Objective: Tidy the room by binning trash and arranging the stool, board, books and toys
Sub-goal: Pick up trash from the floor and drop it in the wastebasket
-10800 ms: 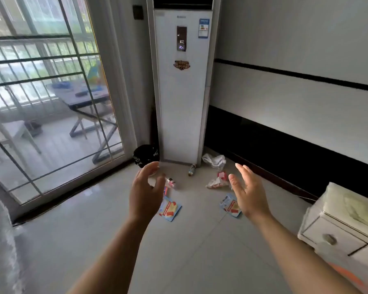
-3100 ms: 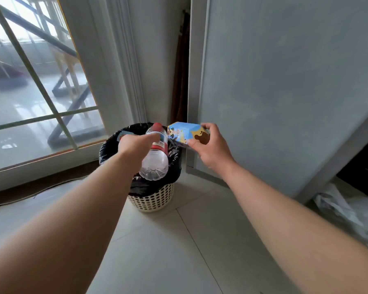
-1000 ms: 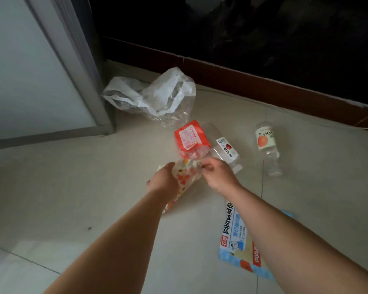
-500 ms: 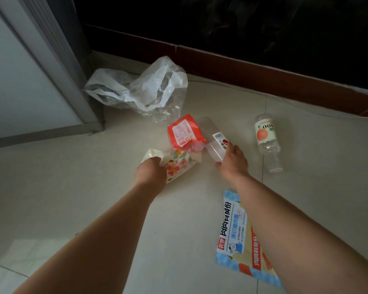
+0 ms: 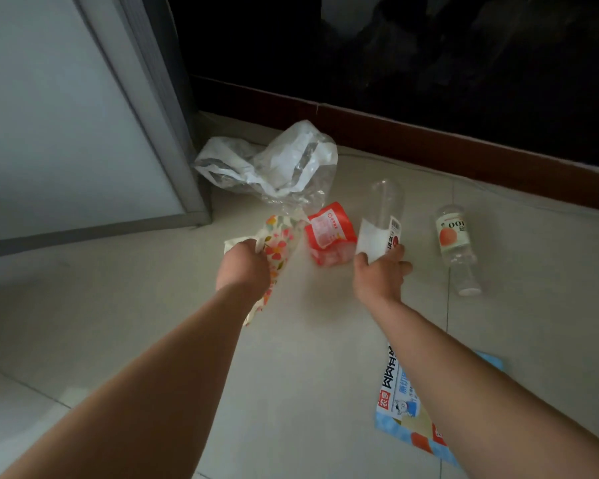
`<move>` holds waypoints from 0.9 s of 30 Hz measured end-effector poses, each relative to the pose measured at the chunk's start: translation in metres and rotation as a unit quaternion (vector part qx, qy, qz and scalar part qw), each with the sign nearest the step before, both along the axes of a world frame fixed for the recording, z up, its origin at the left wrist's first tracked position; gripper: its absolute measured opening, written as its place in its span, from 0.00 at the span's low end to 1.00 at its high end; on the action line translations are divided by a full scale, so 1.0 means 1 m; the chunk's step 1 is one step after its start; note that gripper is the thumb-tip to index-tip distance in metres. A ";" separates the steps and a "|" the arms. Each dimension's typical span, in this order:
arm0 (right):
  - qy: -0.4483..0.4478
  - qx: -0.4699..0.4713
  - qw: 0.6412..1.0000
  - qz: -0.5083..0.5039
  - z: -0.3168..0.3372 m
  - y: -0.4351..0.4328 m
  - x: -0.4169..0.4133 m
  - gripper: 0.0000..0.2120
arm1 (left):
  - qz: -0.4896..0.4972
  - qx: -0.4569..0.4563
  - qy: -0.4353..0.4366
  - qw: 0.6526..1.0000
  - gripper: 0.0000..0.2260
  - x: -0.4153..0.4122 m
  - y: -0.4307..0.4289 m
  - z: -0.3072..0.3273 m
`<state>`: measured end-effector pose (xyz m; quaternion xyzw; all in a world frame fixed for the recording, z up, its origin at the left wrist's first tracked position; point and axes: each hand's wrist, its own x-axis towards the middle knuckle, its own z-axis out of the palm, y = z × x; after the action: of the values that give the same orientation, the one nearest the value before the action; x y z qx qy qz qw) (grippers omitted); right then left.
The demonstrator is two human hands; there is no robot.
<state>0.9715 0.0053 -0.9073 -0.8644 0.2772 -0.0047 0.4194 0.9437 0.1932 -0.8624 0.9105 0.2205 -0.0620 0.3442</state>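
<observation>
Pale beige tiled floor [image 5: 146,305], glossy, crossed by thin grout lines; a brighter reflection is noted at lower left. A white, grey-edged standing cabinet [image 5: 56,126] is set at left. A reddish-brown baseboard [image 5: 429,143] runs below a dark, glossy wall [image 5: 412,46]. A thin cable [image 5: 498,192] is laid along the baseboard. Light is dim toward the wall.

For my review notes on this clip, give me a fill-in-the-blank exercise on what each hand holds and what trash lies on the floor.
1. The left hand grips a wrapper printed with ____.
2. The right hand holds a clear bottle whose label is mostly ____.
3. A ____ packet lies on the floor between the two hands.
4. The peach-label bottle lies on its side to the ____ of the right hand.
Missing words: flowers; white; red; right.
</observation>
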 end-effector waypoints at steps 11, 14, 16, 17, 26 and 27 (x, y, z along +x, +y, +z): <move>-0.198 0.015 0.954 0.226 0.114 0.141 -0.068 0.31 | 0.147 -0.007 -0.122 0.982 0.10 -0.064 0.137 0.120; -0.223 0.040 0.920 0.321 0.146 0.196 -0.084 0.29 | 0.217 -0.006 -0.176 0.960 0.11 -0.099 0.190 0.153; -0.228 0.059 0.903 0.359 0.165 0.231 -0.089 0.27 | 0.249 -0.005 -0.207 0.946 0.13 -0.119 0.223 0.172; -0.236 0.065 0.894 0.375 0.176 0.253 -0.092 0.26 | 0.268 -0.005 -0.224 0.937 0.13 -0.131 0.243 0.184; -0.234 0.090 0.827 0.503 0.250 0.432 -0.132 0.18 | 0.380 0.010 -0.264 0.886 0.10 -0.215 0.420 0.242; -0.236 0.083 0.819 0.517 0.254 0.451 -0.137 0.19 | 0.385 0.010 -0.259 0.886 0.11 -0.224 0.436 0.243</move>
<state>0.8342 0.4567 -0.6534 -0.8152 -0.3182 0.0322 0.4828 0.7193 0.6296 -0.6189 0.7411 0.4572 0.3156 0.3772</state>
